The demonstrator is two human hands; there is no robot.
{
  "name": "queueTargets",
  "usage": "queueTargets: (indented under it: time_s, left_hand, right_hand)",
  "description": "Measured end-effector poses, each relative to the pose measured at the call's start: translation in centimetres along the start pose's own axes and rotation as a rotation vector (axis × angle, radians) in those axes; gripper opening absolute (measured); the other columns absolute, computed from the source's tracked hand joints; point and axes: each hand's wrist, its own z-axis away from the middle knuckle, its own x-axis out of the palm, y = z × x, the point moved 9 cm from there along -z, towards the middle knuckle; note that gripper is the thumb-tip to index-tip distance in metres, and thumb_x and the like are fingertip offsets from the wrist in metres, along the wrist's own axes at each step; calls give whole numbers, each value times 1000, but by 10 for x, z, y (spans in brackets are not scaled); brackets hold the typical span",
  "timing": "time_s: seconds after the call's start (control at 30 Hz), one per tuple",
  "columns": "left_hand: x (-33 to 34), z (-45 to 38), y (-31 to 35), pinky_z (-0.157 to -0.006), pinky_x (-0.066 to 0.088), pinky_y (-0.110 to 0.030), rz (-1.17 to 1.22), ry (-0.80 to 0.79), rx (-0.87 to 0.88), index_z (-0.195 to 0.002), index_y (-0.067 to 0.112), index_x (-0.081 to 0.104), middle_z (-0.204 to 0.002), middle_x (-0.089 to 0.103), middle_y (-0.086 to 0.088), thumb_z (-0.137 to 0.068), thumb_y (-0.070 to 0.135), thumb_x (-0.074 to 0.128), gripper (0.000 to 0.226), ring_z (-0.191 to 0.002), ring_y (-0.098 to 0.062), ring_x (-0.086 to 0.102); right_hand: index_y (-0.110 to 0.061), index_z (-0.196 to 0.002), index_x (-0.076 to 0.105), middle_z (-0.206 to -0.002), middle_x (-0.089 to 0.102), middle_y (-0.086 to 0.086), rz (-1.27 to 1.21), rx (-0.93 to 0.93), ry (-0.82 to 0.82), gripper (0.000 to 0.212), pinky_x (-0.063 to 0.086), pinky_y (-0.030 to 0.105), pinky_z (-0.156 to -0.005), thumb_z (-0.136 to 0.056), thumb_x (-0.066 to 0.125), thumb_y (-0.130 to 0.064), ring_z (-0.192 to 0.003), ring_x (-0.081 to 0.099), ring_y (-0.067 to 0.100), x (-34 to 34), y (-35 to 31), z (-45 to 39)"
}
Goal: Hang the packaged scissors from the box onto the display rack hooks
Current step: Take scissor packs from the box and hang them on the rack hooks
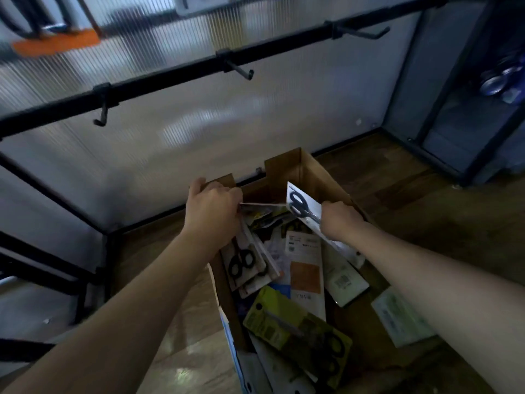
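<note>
An open cardboard box point(308, 169) stands on the floor, filled with several packaged scissors. My left hand point(211, 213) grips a stack of white scissor packs point(245, 263) with black handles at the box's left side. My right hand point(339, 220) holds one white pack with black-handled scissors point(301, 204), tilted up over the box. A yellow-green scissor pack point(287, 322) lies lower in the box. Above runs a black rack bar point(176, 76) with three bare hooks: left point(102, 115), middle point(240, 70), right point(366, 33).
A ribbed translucent panel point(213, 132) backs the rack. The rack's black frame legs point(71, 217) stand at the left. A dark shelf unit point(468, 109) with bluish items stands at the right. A loose white pack point(400, 319) lies on the wooden floor beside the box.
</note>
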Motion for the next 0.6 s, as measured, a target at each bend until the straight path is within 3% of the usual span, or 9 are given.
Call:
queueTargets:
  time_s: [0.1, 0.23, 0.3, 0.4, 0.47, 0.53, 0.57, 0.6]
  left_hand:
    - [-25, -5, -8, -100, 29, -38, 117, 129, -59, -84, 20, 57, -74, 45, 3, -89, 31, 52, 13, -86, -25, 58]
    - [-65, 1, -13, -74, 38, -34, 272, 347, 2, -73, 12, 55, -63, 56, -5, -77, 21, 52, 10, -62, -32, 57]
    - [-86, 8, -12, -68, 38, -31, 377, 404, 57, -78, 11, 57, -66, 60, -7, -80, 21, 54, 11, -61, -31, 58]
    - [-121, 19, -16, -71, 50, -39, 600, 521, 102, -95, 11, 59, -81, 63, 0, -87, 23, 54, 15, -73, -22, 62]
    - [-141, 24, -26, -70, 52, -31, 784, 592, 62, -101, 13, 57, -85, 60, 10, -91, 22, 55, 13, -79, -8, 61]
    - [-163, 24, -36, -63, 47, -20, 887, 672, 11, -97, 16, 54, -79, 55, 15, -93, 20, 56, 6, -74, 1, 56]
    - [-174, 23, -41, -60, 44, -19, 920, 713, -10, -93, 15, 52, -74, 53, 14, -93, 19, 56, 5, -68, 1, 53]
    - [-187, 22, -45, -57, 40, -18, 946, 753, -21, -89, 13, 51, -70, 50, 12, -93, 18, 56, 8, -64, 1, 50]
  right_hand:
    - [-6, -114, 51, -117, 58, 16, -124, -103, 25, 23, 45, 33, -75, -94, 45, -15, -101, 58, 32, -21, -15, 7]
    - [-10, -102, 49, -113, 58, 15, -76, -219, 76, 10, 39, 31, -69, -93, 47, -14, -97, 56, 31, -58, -36, 25]
    - [-11, -103, 47, -114, 56, 15, -3, -258, 96, 12, 41, 32, -69, -91, 48, -14, -96, 55, 31, -81, -45, 35]
    - [-12, -109, 47, -115, 56, 11, 83, -289, 153, 19, 39, 30, -66, -91, 48, -14, -94, 54, 27, -122, -55, 50]
    - [-15, -102, 52, -111, 59, 9, 132, -313, 229, 14, 36, 30, -68, -90, 47, -11, -97, 52, 27, -155, -62, 61]
    - [-24, -92, 55, -107, 57, 4, 172, -305, 293, 17, 32, 47, -96, -89, 46, -10, -111, 47, 27, -189, -69, 74]
    - [-28, -90, 57, -106, 54, 2, 201, -293, 322, 22, 19, 62, -104, -88, 45, -9, -118, 41, 28, -206, -74, 80]
    - [-31, -91, 60, -108, 51, 2, 235, -281, 348, 28, 6, 73, -102, -88, 44, -8, -123, 35, 29, -222, -79, 87]
